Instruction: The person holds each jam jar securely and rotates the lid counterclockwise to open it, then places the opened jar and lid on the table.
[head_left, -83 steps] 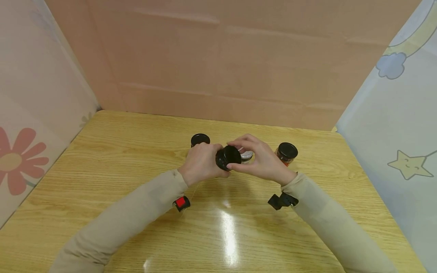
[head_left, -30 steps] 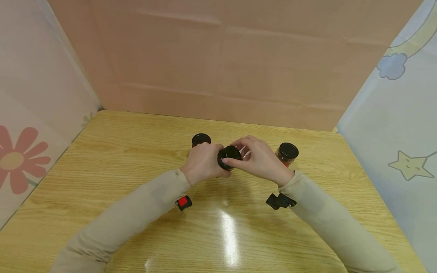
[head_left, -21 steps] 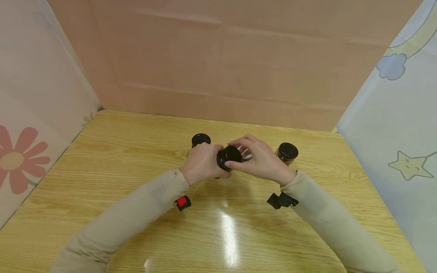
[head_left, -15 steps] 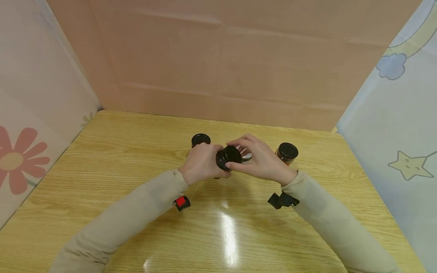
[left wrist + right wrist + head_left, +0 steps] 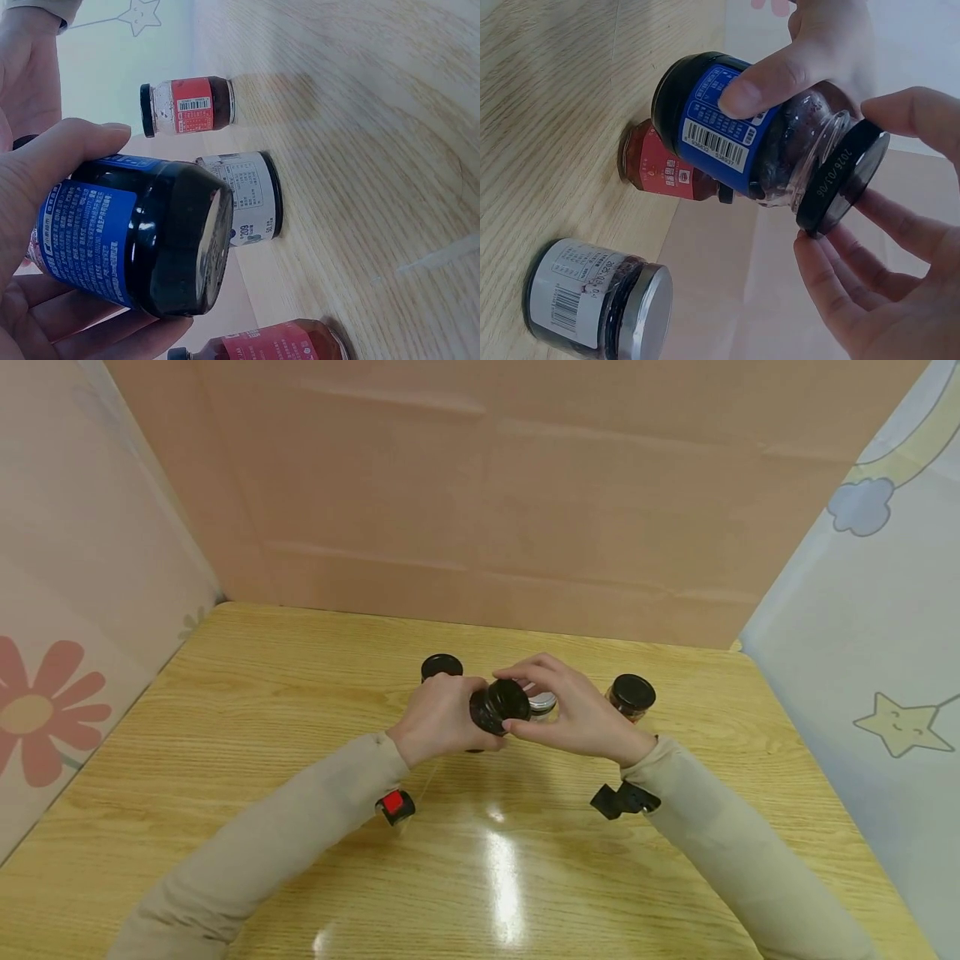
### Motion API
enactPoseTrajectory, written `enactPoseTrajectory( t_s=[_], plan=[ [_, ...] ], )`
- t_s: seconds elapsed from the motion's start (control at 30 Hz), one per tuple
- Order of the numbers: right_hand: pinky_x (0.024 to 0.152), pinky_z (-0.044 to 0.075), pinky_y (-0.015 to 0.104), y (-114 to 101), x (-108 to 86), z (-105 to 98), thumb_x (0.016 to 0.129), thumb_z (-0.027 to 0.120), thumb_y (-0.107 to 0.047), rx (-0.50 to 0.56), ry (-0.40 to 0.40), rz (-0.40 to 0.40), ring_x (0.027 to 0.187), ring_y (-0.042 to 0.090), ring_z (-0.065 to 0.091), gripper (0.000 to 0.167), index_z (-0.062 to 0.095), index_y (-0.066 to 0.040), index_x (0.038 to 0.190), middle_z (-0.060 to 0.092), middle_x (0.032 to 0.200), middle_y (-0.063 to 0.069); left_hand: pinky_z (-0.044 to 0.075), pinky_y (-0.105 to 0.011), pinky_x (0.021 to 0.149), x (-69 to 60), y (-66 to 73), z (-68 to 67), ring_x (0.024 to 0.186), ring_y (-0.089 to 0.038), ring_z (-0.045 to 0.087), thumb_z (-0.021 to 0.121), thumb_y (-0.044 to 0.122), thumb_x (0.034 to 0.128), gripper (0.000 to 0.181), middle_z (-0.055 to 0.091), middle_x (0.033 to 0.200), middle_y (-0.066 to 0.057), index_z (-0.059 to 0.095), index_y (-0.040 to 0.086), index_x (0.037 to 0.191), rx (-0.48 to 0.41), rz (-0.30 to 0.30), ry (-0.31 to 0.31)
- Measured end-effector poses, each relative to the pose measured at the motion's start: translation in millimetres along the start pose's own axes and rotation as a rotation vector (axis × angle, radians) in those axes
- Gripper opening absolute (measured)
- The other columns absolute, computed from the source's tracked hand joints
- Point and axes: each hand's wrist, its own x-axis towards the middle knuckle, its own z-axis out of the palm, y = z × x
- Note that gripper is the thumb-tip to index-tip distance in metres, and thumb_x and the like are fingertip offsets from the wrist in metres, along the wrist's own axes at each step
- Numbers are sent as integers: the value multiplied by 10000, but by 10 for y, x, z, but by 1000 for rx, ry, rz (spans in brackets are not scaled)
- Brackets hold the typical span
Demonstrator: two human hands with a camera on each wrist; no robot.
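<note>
My left hand (image 5: pixel 438 718) grips a dark glass jar (image 5: pixel 727 127) with a blue label, tilted above the table. At its mouth, the right hand (image 5: pixel 573 710) holds the black lid (image 5: pixel 844 180) between thumb and fingertips. The glass neck with its screw thread shows beside the lid in the right wrist view; the lid sits slightly askew on it. In the left wrist view the jar's base (image 5: pixel 216 251) points toward the table, and the lid is mostly hidden. Partly behind the right hand stands a white-labelled jar (image 5: pixel 577 300) with a silver lid.
A black-lidded jar (image 5: pixel 442 667) stands at the back left, partly behind the left hand. Another black-lidded, red-labelled jar (image 5: pixel 632 693) stands right of the right hand. The wooden table (image 5: pixel 300 677) has upright panels at its back and sides.
The right thumb has slid lower on the lid and the fingertips have turned leftward over it. More of the jar's body shows left of the lid. The other jars have stayed put.
</note>
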Motion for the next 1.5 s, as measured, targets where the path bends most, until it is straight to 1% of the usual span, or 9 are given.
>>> enactPoseTrajectory(
  t_s=[0.23, 0.37, 0.5, 0.67, 0.83, 0.9, 1.1, 1.33, 1.5],
  plan=[
    [775, 562, 379, 2, -8, -2, 834, 749, -195, 14, 3, 4, 1035, 202, 599, 521, 563, -159, 1320, 551, 1228, 41, 471, -235, 553, 0, 0, 1, 620, -96, 581, 842, 398, 664, 474, 677, 768, 15, 689, 96, 995, -3, 0, 2],
    [823, 537, 377, -1, -16, -10, 835, 747, -208, -8, 23, 9, 1024, 198, 600, 528, 556, -149, 1323, 560, 1242, 31, 483, -239, 562, 0, 1, 5, 632, -104, 595, 841, 398, 668, 495, 689, 794, 2, 691, 89, 1024, -4, -7, 1],
    [866, 506, 366, 6, -17, -8, 833, 750, -206, -26, 49, 10, 1015, 184, 596, 530, 552, -139, 1321, 567, 1250, 26, 516, -265, 620, 1, -8, 14, 706, -133, 630, 843, 423, 666, 563, 710, 877, -20, 689, 87, 1090, 6, -28, 5],
    [874, 512, 375, 25, -17, 10, 826, 757, -189, -18, 91, 2, 1010, 179, 588, 534, 550, -98, 1310, 574, 1243, 44, 522, -277, 640, 1, -16, 20, 732, -147, 638, 843, 456, 657, 579, 708, 895, -25, 684, 95, 1082, 17, -43, 15],
    [878, 517, 425, 47, -31, 20, 829, 753, -169, 8, 131, 10, 1027, 180, 583, 538, 535, -82, 1313, 569, 1263, 56, 512, -266, 617, -3, -17, 18, 705, -134, 630, 837, 470, 660, 564, 702, 865, -20, 685, 105, 1061, 11, -43, 27],
    [879, 520, 415, 47, -37, 17, 828, 753, -154, 23, 144, 15, 1047, 182, 581, 540, 528, -72, 1312, 567, 1276, 64, 511, -267, 618, -3, -19, 18, 704, -135, 629, 838, 469, 658, 562, 701, 856, -22, 686, 104, 1056, 5, -47, 34],
    [885, 523, 326, 44, -52, 7, 822, 751, -110, 76, 160, 35, 1086, 199, 586, 555, 507, -45, 1315, 565, 1285, 92, 515, -271, 627, -6, -23, 23, 710, -142, 636, 848, 448, 654, 550, 703, 851, -28, 688, 96, 1047, -13, -55, 43],
    [898, 521, 413, 65, -86, -4, 820, 746, -92, 120, 170, 75, 1105, 243, 590, 570, 497, -30, 1329, 541, 1303, 116, 487, -239, 577, -13, -23, 24, 653, -110, 607, 830, 458, 664, 533, 685, 806, -14, 678, 90, 1017, -22, -62, 52],
    [929, 513, 356, 83, -110, -6, 818, 746, -81, 152, 180, 93, 1125, 229, 578, 574, 514, -36, 1341, 540, 1255, 111, 496, -248, 596, -26, -27, 17, 678, -122, 618, 848, 436, 657, 568, 693, 841, -31, 674, 70, 1056, -44, -67, 66]
  ],
)
